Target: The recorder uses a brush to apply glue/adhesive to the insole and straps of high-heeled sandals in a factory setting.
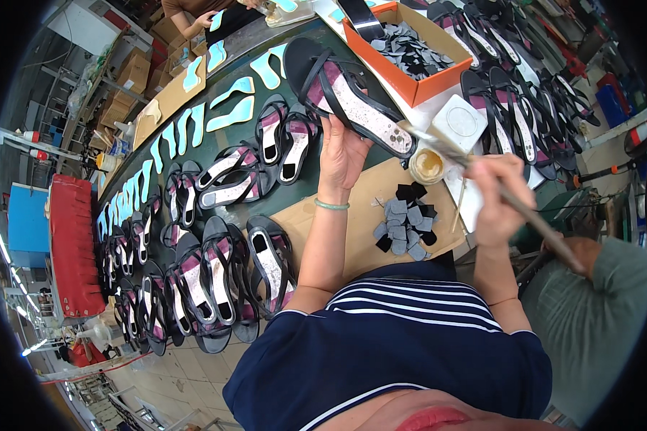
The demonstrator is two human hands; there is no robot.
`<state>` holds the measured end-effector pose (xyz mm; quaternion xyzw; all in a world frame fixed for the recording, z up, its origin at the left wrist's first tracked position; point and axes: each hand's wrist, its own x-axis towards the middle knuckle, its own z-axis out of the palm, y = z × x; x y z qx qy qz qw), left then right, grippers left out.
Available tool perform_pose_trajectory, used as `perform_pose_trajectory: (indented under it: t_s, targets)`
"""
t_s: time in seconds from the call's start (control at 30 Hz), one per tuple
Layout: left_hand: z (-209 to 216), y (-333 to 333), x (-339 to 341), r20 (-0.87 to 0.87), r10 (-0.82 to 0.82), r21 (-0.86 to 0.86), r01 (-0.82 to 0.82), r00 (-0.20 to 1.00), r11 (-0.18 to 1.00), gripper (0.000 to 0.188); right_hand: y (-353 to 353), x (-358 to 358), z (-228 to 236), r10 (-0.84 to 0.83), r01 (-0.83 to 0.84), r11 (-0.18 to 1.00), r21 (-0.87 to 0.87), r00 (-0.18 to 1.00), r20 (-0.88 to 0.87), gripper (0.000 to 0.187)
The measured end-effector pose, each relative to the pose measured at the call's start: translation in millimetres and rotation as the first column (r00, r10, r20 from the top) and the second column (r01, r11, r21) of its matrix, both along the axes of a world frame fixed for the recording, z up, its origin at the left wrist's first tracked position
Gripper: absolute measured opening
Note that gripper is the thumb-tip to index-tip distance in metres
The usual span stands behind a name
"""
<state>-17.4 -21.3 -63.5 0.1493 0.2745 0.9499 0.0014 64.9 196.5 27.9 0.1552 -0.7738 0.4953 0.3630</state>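
My left hand (343,154) holds up a black strappy sandal (363,118) from beneath, its pale, speckled insole facing up and its heel end to the right. In my right hand (502,195), blurred by motion, is a long-handled brush (550,233). The brush's far end is by the sandal's heel; whether it touches cannot be made out. Just below that end stands a small open jar of yellowish paste (428,167). Small grey and black square pads (406,219) lie loosely piled on brown cardboard (370,190) between my forearms.
Rows of similar sandals (208,280) cover the table's left side, with pale blue-edged insoles (230,108) behind. An orange box of pads (417,90), a white square container (459,123) and more sandals (510,115) are right. Other people sit across the table and at my right (589,323).
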Motion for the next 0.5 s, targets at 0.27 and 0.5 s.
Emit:
perform_pose_trajectory:
  t_s: [0.27, 0.5]
  targets:
    - [1.5, 2.7, 0.6, 0.024, -0.02, -0.042, 0.021, 1.0, 0.999, 0.051, 52.1, -31.2, 53.1, 0.267, -0.303, 0.848, -0.435, 0.953, -0.144, 0.019]
    - [7.4, 5.8, 7.4, 0.011, -0.062, -0.112, 0.062, 0.998, 0.992, 0.048, 8.0, -64.6, 11.7, 0.363, -0.285, 0.928, -0.241, 0.841, 0.402, 0.029]
